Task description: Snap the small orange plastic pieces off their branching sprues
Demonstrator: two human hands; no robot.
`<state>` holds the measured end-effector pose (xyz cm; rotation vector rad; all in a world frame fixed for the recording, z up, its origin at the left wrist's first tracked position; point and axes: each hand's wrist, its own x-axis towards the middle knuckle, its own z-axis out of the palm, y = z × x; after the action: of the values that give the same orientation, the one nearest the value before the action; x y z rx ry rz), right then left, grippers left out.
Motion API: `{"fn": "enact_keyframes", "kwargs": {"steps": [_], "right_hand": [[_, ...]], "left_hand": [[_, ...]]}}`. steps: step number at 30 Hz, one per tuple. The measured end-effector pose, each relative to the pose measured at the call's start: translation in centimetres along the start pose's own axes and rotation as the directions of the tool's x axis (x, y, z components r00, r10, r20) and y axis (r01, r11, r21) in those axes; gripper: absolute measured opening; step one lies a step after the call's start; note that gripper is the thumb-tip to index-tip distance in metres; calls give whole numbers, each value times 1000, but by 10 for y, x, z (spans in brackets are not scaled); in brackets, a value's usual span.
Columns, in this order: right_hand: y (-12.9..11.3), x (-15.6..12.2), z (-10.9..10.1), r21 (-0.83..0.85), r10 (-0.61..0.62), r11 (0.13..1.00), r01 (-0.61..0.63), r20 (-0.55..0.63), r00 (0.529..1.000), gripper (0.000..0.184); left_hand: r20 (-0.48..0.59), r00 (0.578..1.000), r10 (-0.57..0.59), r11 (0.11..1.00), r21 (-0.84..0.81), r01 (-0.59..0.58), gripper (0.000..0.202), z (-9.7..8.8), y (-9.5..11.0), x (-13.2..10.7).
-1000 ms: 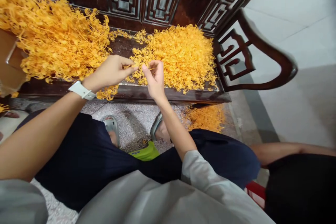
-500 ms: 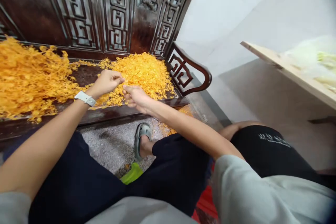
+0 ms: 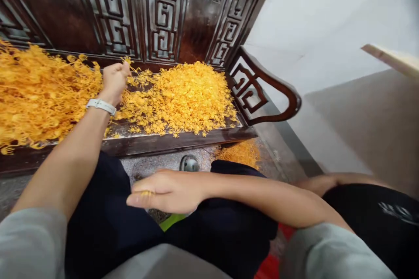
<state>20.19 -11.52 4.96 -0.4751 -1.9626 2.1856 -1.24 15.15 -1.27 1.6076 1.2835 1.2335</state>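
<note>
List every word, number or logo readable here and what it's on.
Pale print on the black shirt: too blurred to read.
The watch band and the bench carving: no text.
The yellow piece in the right hand: unmarked.

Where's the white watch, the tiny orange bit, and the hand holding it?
white watch (image 3: 101, 105), head view, on its strap.
tiny orange bit (image 3: 145, 193), head view, the part showing between fingers.
right hand (image 3: 167, 191), head view, on its middle.
</note>
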Motion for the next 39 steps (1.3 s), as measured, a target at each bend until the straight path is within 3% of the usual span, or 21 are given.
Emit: {"fn": "enact_keyframes", "kwargs": {"steps": [2,3,5,6,8,10,11,13,15,18,22,25,27,29,32,37,39], "right_hand": [[-14,-3,-17,-160,-20,987,30,64,998,26],[-20,-5,-32,-182,-23,983,24,10,1000,23],[-27,-7,-70,-102,-59,994,35,-244,968,23],[-27,-7,-91,-27,-82,997,78,-424,902,24],[-19,-8,-130,89,-78,973,215,-746,661,28],[-6,-8,-161,128,-17,943,308,-904,427,32],[1,-8,-173,150,26,934,326,-934,355,34],[13,-9,-187,194,98,916,352,-957,272,38],[22,-8,-193,203,115,898,391,-965,237,46],[28,-7,-192,131,25,907,400,-966,259,55],[24,-12,-177,32,-70,966,256,-922,380,40],[20,-15,-165,-86,-132,990,110,-828,544,28],[19,-19,-164,-172,-187,982,82,-796,576,28],[20,-23,-167,-186,-205,979,88,-841,501,30],[23,-25,-173,-133,-161,986,105,-929,333,30],[28,-15,-184,-80,-110,983,164,-977,185,22],[25,-22,-200,-90,-110,973,210,-990,86,16]], "left_hand": [[-81,991,-111,992,-67,105,45,-11,-1,-4],[-96,985,-145,986,-95,135,41,-10,0,-8],[-20,988,-154,984,-96,152,31,2,7,-17],[20,989,-149,985,-91,150,27,11,11,-20],[90,987,-137,986,-82,144,22,29,18,-27],[173,978,-114,989,-75,129,22,44,25,-32],[221,970,-102,991,-68,119,23,50,29,-36],[313,946,-82,994,-43,101,24,59,35,-44],[391,918,-70,997,-7,79,24,65,42,-53],[460,887,-33,999,18,28,24,69,50,-64],[495,869,1,1000,19,-12,23,69,52,-70],[551,835,12,999,19,-27,23,67,52,-72],[618,786,8,999,24,-29,25,66,53,-75],[651,759,-6,999,29,-17,28,67,56,-78],[608,794,6,999,23,-25,29,71,60,-82],[569,821,39,999,-15,-37,27,79,66,-82],[590,806,43,999,-30,-31,28,76,71,-87]]}}
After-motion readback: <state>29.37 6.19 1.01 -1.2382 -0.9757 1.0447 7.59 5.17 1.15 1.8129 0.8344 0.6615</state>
